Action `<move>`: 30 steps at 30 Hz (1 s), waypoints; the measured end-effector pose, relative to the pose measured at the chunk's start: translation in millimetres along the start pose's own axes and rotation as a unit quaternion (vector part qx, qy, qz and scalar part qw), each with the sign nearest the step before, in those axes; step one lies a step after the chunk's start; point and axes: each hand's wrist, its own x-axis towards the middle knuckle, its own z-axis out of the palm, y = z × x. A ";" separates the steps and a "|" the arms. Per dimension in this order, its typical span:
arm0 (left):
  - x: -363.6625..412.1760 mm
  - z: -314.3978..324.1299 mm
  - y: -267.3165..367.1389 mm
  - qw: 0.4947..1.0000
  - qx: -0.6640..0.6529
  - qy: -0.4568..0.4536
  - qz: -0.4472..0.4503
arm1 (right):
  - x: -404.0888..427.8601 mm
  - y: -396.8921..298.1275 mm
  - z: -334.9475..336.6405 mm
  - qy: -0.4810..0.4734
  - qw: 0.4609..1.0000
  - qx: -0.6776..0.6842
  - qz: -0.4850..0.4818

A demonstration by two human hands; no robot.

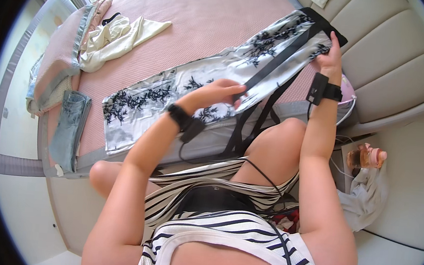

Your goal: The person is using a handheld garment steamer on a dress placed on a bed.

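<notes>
A long white garment with a black bamboo-leaf print [226,66] lies lengthwise on the bed, folded narrow. Its black waistband [318,18] points toward the headboard. My right hand [330,54] grips the garment's near edge just below that band. A wide black fabric tie [280,58] runs from the waistband down over the print, and my left hand [223,91] pinches its lower end. More black straps [241,129] hang over the bed's near side by my knee.
Folded blue jeans [68,130] lie on the pink quilted bedspread [203,20] at left, below a crumpled cream garment [121,39]. The padded headboard [391,58] borders the right. A drink bottle [366,157] sits at lower right. Black cables run from my wristbands across my lap.
</notes>
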 end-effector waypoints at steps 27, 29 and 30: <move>-82.4 -51.0 -84.3 0.805 0.487 0.258 0.219 | -22.7 53.7 80.2 0.005 0.990 -0.102 -0.094; -45.9 4.9 -95.8 0.852 0.453 0.191 0.182 | -28.0 57.5 93.6 -0.020 0.986 -0.106 -0.129; -35.1 29.4 -95.8 0.872 0.428 0.176 0.161 | -34.7 61.5 102.6 -0.013 0.981 -0.120 -0.155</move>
